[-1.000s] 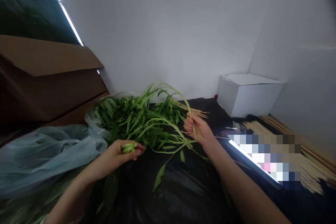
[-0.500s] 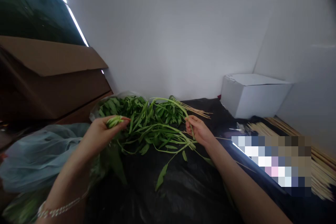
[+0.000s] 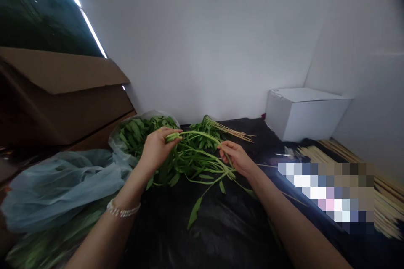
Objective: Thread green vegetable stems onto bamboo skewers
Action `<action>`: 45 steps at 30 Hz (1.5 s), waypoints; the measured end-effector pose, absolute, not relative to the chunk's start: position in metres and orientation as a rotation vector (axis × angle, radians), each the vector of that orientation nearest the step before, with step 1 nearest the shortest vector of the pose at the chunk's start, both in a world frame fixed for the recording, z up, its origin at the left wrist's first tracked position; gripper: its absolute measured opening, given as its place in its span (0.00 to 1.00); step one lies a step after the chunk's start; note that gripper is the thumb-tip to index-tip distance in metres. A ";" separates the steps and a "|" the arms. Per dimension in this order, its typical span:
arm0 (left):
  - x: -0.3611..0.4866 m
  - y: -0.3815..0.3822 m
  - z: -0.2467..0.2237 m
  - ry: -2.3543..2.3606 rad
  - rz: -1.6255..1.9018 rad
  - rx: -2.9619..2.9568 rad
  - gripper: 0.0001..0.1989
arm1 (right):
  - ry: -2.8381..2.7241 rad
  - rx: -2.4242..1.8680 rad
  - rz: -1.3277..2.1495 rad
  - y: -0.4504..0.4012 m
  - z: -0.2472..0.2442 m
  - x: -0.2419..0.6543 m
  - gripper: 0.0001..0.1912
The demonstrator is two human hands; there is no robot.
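My left hand (image 3: pixel 159 145) is closed around a small bunch of pale green stem pieces (image 3: pixel 172 137), whose ends show between thumb and fingers. My right hand (image 3: pixel 235 156) pinches one long leafy green stem (image 3: pixel 202 133), which arches over to the left hand. The kind looks like water spinach. Below the arch, more leafy green stems (image 3: pixel 205 162) lie in a loose heap on black plastic sheeting (image 3: pixel 221 227). Behind them is a bunch of greens (image 3: pixel 202 128) with thin sticks (image 3: pixel 236 130) pointing right.
At the left, a clear bag of leaves (image 3: pixel 135 128) stands behind a bluish plastic bag (image 3: pixel 63 180). A cardboard box (image 3: pixel 63 71) is farther left. To the right are a white box (image 3: pixel 306 113) and piles of wooden sticks (image 3: pixel 388 214). A pixelated patch hides part of that side.
My left hand has moved right with its stem bunch, reaching the arched stem's far end. My right hand has stayed nearly in place, still pinching the stem.
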State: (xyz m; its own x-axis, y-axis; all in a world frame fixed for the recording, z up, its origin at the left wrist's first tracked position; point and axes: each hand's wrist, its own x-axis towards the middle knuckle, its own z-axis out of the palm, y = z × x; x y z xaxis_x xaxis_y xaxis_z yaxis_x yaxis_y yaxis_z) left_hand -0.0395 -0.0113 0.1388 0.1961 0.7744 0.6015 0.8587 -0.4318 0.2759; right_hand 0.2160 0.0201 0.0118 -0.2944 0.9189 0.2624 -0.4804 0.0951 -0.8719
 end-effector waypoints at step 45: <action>-0.039 0.015 0.096 -2.173 -1.388 -2.826 0.24 | -1.671 -0.990 0.762 0.041 -0.002 0.235 0.11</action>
